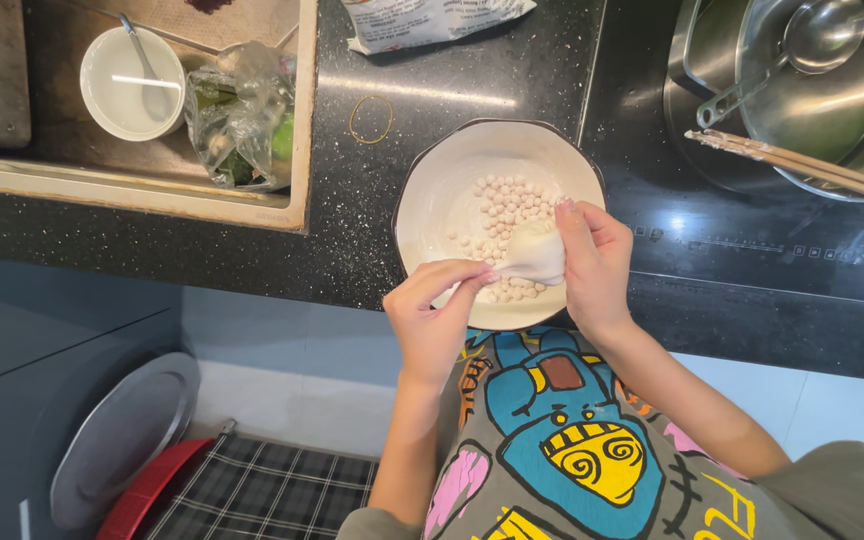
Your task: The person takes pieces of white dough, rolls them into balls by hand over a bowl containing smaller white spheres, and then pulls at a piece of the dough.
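- Printed cartoon fabric [562, 440] on the person's front fills the bottom of the view, directly below both wrists.
- Above it, a lump of white dough [534, 252] is held between the two hands, over the near part of the bowl.
- Right hand [592, 265] is closed around the dough's right side, fingers curled over its top.
- Left hand [437, 310] has thumb and fingertips pressed together on a thin tail of the dough stretched out to the left.
- Under both hands sits a wide cream bowl [432, 200] with a dark rim, on the black speckled counter [372, 240].
- Many small pale dough balls [507, 205] lie in the bowl, just beyond the fingertips.
- Beyond the left hand, a yellow rubber band [371, 119] lies on the counter.
- Farther left of that hand, the sink [132, 190] holds a white cup with a spoon [132, 82] and a clear plastic bag of greens [242, 115].
- Beyond the right hand, a dark cooktop [742, 240] carries a steel pot [812, 90] with a ladle [802, 45] in it and chopsticks [802, 165] laid across the rim.
- Past the bowl, a printed packet [422, 20] lies at the top edge.
- Down left of the left arm, a round grey lid [122, 440] stands on the floor.
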